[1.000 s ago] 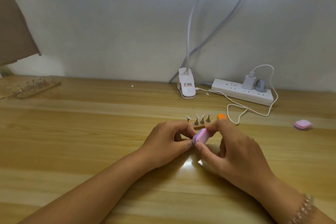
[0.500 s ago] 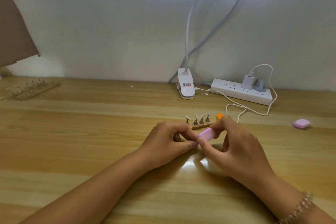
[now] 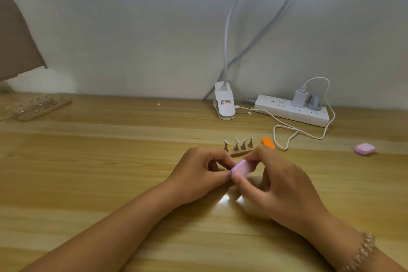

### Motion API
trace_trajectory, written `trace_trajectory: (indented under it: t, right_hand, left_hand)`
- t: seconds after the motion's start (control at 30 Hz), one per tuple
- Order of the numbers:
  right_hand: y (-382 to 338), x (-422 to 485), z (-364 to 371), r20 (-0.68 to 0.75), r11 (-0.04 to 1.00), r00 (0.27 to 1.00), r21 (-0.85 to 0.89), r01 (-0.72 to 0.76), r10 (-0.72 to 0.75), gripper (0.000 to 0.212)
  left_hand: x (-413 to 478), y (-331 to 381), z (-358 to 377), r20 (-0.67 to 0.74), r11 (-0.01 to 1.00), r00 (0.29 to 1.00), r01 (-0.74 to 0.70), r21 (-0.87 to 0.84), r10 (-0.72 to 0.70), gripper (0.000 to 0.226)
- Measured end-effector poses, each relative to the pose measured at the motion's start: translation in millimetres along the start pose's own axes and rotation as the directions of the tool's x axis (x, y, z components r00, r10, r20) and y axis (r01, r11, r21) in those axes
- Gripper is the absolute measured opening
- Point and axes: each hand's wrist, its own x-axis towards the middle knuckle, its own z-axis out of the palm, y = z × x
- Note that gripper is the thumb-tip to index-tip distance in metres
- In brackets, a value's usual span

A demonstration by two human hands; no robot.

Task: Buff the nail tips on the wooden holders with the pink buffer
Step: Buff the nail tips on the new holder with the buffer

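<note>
The pink buffer [image 3: 241, 167], a small rounded block with a pale pink face over a lilac layer, is held tilted just above the worktop [image 3: 110, 161], pinched by the thumb and curled fingers of the right hand [image 3: 284, 187]. Its lower end is met by the curled fingers of the left hand [image 3: 202, 174]; what they pinch cannot be made out. Just behind, four nail tips [image 3: 236, 141] are seen upright on a wooden holder [image 3: 241, 153], beside an orange block [image 3: 268, 142].
</note>
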Motion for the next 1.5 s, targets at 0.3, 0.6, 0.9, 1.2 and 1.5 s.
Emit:
trace_trajectory:
  t: [0.3, 0.6, 0.9, 1.2, 1.5]
  right_hand:
    - [-5, 0, -1, -0.003, 0.997, 0.999, 0.069, 0.044, -0.043, 0.029]
    - [-4, -1, 0, 0.009, 0.999, 0.999, 0.002, 0.051, -0.051, 0.030]
    - [5, 4, -2, -0.104, 0.994, 0.994, 0.107, -0.035, 0.047, 0.025]
    - [11, 5, -2, -0.074, 0.983, 0.991, 0.159, -0.096, 0.109, 0.029]
    - [7, 5, -2, -0.104, 0.995, 0.990, 0.034, -0.095, 0.098, 0.034]
  left_hand:
    - [1, -1, 1, -0.008, 1.000, 1.000, 0.012, -0.024, -0.013, 0.011]
    - [0, -2, 1, -0.012, 1.000, 1.000, 0.005, 0.008, -0.005, 0.008]
    - [-1, 0, 1, 0.012, 0.999, 1.000, -0.018, 0.031, 0.018, 0.011]
    - [0, 0, 1, 0.011, 1.000, 1.000, -0.021, -0.003, 0.021, 0.009]
    - [-1, -1, 2, 0.013, 0.999, 1.000, -0.015, 0.040, 0.014, 0.006]
